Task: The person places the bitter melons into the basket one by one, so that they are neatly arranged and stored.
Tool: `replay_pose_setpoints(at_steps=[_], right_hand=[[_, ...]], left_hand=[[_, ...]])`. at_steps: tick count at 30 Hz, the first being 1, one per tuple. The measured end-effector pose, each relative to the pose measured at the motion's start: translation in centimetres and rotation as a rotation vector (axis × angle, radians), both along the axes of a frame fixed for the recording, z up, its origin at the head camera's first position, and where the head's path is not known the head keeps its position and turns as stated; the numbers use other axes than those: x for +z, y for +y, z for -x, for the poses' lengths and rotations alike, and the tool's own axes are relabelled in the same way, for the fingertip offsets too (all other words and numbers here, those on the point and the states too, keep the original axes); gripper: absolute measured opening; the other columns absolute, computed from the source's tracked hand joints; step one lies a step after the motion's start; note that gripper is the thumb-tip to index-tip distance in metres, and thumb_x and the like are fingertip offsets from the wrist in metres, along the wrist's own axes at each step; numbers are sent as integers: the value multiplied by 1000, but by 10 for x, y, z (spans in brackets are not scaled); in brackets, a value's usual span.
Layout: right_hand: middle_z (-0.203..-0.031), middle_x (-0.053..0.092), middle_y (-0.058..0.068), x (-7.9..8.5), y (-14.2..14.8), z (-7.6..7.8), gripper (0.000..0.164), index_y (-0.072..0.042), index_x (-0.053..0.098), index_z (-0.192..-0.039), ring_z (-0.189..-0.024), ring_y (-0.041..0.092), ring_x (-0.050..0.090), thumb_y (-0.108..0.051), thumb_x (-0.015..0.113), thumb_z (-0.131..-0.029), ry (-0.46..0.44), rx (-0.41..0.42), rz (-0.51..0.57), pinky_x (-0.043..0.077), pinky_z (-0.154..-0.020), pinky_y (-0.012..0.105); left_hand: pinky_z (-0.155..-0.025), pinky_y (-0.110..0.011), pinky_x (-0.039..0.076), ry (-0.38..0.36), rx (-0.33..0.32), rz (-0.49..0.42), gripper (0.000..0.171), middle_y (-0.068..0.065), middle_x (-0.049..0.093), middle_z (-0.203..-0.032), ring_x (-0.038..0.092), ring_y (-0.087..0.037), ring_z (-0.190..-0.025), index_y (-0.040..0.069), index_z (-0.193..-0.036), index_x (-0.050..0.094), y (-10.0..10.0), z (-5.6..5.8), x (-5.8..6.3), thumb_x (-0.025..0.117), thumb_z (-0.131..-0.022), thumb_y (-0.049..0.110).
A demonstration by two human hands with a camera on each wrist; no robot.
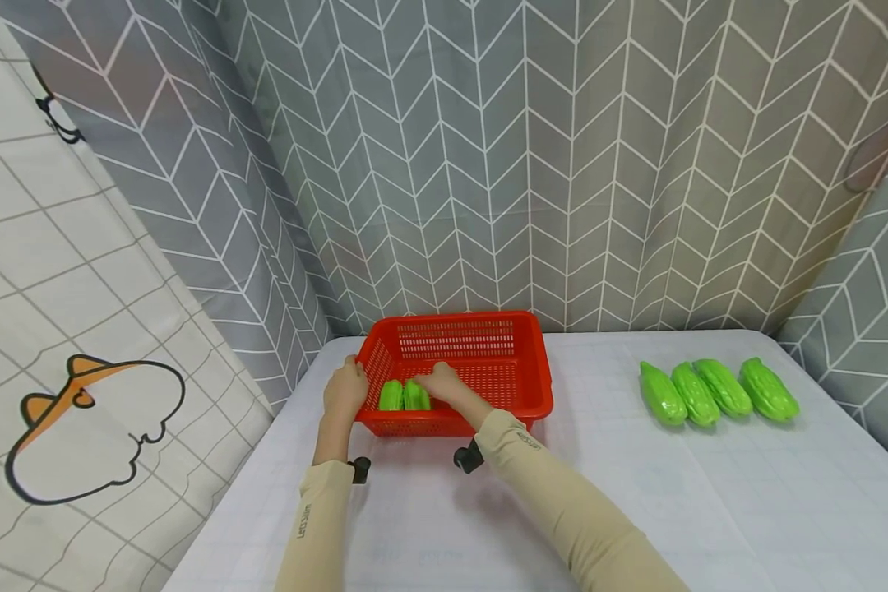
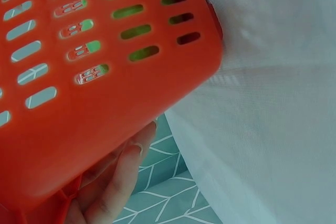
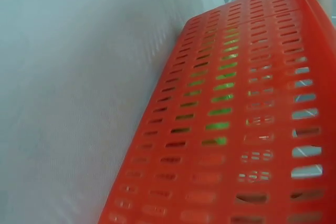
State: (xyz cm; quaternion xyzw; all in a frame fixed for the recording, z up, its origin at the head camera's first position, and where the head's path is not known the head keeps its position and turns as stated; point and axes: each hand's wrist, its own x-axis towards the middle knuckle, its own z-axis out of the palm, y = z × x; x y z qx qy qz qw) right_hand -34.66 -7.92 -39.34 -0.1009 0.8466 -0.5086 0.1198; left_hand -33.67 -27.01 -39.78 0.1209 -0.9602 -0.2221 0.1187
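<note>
Head: bright, even | soft shadows on tabletop (image 1: 681, 493) | 2 wrist views: dimmer (bluish)

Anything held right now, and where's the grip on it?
Left hand grips the red basket by its left rim. Right hand is at the right-hand green vegetable inside the basket; whether it holds it can't be told.

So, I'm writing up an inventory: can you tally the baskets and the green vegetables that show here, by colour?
Red: 1 (the basket)
Green: 6 (2 vegetables in the basket, 4 vegetables on the table)
Total: 7 visible
</note>
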Motion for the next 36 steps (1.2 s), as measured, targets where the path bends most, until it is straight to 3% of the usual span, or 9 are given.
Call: replay_pose_setpoints(at_steps=[4, 7, 10, 16, 27, 36], right_hand=[[-108, 55, 19, 1, 9, -1, 51, 14, 46, -132, -81, 21, 45, -25, 52, -98, 7, 4, -1, 43, -77, 33], [-136, 50, 27, 3, 16, -3, 59, 13, 38, -140, -98, 26, 51, -27, 51, -99, 6, 2, 6, 47, -94, 40], [-149, 40, 28, 4, 22, -5, 63, 12, 34, -144, -121, 33, 50, -28, 52, -98, 14, -6, 24, 42, -107, 49], [-152, 37, 27, 6, 36, -10, 63, 10, 33, -146, -139, 40, 40, -28, 52, -99, 66, -26, 15, 38, -110, 51], [-149, 42, 25, 12, 64, -14, 57, 8, 38, -144, -139, 40, 41, -24, 54, -99, 180, -38, 67, 37, -111, 51], [-152, 42, 18, 12, 95, -12, 58, -1, 38, -147, -143, 34, 37, -29, 54, -99, 293, -55, 108, 33, -114, 52]], left_hand=[[-82, -56, 51, -6, -5, 0, 44, -34, 62, -119, 64, -48, -102, -2, -140, 42, 0, 0, 0, 33, -104, 22], [-84, -57, 50, -3, -7, -1, 44, -34, 61, -120, 63, -49, -104, -2, -141, 42, 0, -1, 0, 32, -105, 22], [-86, -58, 50, 4, -10, 0, 45, -35, 60, -121, 62, -50, -105, -3, -140, 41, -1, -2, 0, 31, -104, 21], [-86, -58, 49, 5, -16, -8, 45, -36, 59, -122, 62, -50, -104, -3, -141, 41, -4, -4, -3, 31, -104, 21], [-85, -58, 49, 2, -23, -6, 45, -36, 59, -122, 62, -50, -103, -4, -141, 40, -4, -7, -1, 31, -104, 21], [-85, -59, 49, 1, -29, -11, 45, -37, 59, -122, 62, -51, -103, -3, -141, 40, -3, -6, 1, 31, -104, 21]])
